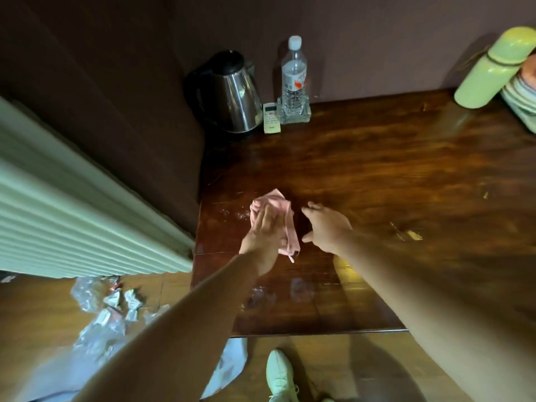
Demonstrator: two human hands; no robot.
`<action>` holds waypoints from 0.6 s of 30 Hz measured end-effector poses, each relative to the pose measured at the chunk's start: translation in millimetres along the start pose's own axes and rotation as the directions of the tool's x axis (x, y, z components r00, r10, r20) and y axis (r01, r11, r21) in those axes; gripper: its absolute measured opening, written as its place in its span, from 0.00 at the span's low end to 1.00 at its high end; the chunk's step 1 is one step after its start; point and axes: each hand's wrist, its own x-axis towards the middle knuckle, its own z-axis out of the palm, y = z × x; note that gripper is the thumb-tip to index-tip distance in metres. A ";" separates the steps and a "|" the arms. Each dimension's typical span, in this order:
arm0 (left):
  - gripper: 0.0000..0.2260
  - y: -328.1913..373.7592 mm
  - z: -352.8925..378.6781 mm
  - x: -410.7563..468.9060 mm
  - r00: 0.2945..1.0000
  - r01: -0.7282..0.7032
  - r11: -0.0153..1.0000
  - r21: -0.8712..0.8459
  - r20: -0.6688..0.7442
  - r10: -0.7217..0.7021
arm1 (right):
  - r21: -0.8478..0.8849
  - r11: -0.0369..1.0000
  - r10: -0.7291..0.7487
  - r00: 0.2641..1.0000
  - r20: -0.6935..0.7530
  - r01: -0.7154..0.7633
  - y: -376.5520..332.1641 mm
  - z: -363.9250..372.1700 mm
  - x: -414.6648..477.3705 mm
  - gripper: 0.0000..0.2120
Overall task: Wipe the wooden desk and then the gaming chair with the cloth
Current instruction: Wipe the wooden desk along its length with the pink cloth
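Two grips work over the bench (377, 169). Left grip (265, 227) presses flat-fingered on the pink cloth (277, 201); right grip (327, 227) is spread apart, beside it.

I get one wide head view, looking steeply down and forward over the tabletop (391, 169) toward the wall (377, 39), fairly close; the edges seem smeared.

Hotel-type rm: kettle (232, 94), AC remote (271, 117), desk (377, 175).
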 end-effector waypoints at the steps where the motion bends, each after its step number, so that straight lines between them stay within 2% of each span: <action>1: 0.42 2.8 5.3 -13.2 1.000 0.002 1.000 -0.002 0.015 -0.002 | -0.002 1.000 -0.005 0.999 0.032 0.005 -1.9 5.0 -12.1 0.45; 5: 0.44 1.2 6.8 -14.6 0.999 -0.002 1.000 -0.002 0.044 0.002 | -0.058 0.998 0.020 0.993 0.116 -0.013 -10.8 23.8 -40.0 0.59; 8: 0.46 -10.1 -4.6 18.7 0.998 -0.019 0.999 0.027 0.057 0.017 | -0.089 0.996 0.030 0.993 0.116 -0.020 -14.7 23.1 -37.9 0.59; 12: 0.40 -15.9 -14.0 48.0 0.998 -0.017 0.999 0.030 0.060 0.015 | -0.090 0.996 0.029 0.995 0.099 -0.020 -12.9 26.1 -38.0 0.59; 18: 0.44 14.8 1.0 -22.0 0.997 0.050 0.999 0.014 0.056 -0.051 | 0.005 1.000 0.004 0.996 0.088 -0.005 -9.3 19.7 -51.8 0.57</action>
